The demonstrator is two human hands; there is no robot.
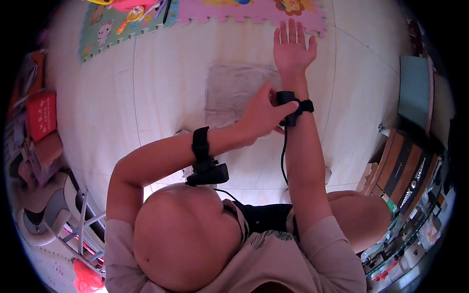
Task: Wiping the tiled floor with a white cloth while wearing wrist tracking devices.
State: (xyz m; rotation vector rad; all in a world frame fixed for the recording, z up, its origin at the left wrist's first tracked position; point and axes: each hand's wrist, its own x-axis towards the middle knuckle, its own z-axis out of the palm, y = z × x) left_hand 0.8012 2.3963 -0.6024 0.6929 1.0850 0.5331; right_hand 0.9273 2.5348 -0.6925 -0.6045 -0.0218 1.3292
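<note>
My right arm stretches forward over the floor, and its hand point(294, 56) is palm up with the fingers extended and holding nothing. Around that wrist runs a black strap point(307, 106) carrying a small black box-shaped wrist device point(287, 108), with a black cable hanging from it. My left hand point(264, 113) reaches across and grips this device between thumb and fingers; some of the fingers are hidden behind it. On my left forearm sits a similar black strap point(200, 144) with its own black device point(210, 174).
A greyish folded cloth point(229, 90) lies on the pale tiled floor point(171, 97). Beyond it are foam puzzle mats point(205, 12) with toys, including a yellow one point(131, 19). Red boxes point(41, 115) stand at left, near a metal frame point(83, 219). Wooden drawers point(398, 163) are at right.
</note>
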